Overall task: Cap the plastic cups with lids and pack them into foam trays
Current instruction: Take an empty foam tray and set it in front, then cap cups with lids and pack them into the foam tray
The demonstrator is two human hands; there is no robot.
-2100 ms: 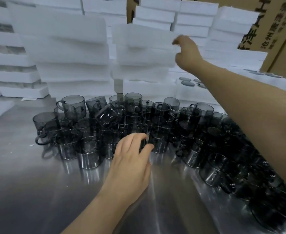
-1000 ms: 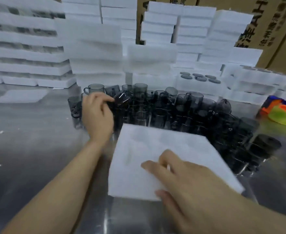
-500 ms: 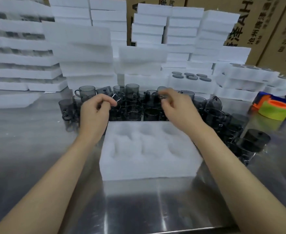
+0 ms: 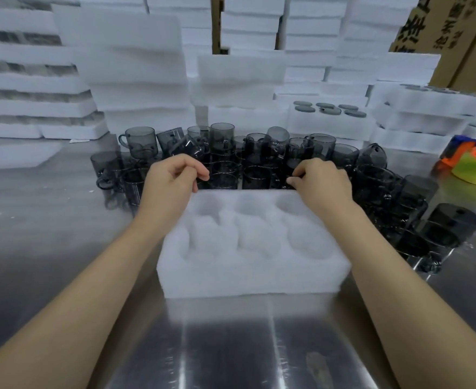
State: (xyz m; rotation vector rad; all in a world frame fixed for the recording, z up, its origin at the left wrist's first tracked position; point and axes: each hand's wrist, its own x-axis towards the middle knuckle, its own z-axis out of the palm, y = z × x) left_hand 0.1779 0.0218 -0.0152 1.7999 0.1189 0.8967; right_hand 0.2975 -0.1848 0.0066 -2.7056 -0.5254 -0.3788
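Head view: my tray [image 4: 253, 279] sits on the steel table [image 4: 48, 220] right in front of me, and none of its pockets has anything in it, so I judge the packing of this one has not begun. The cups [image 4: 222, 136] stand crowded just behind its far edge. Those nearest the tray look uncapped; a few off to the right may carry lids, but I can't be sure. Loose lids [image 4: 325, 110] lie on a foam block further back, well apart from my hands. Capping and filling are all left to do.

Both forearms reach forward on either side of the tray. My left hand [image 4: 172, 178] is at its far left corner and my right hand [image 4: 321, 183] at its far right corner. The fingers of both are curled in toward the front row of cups. Whether either has hold of a cup I can't tell.
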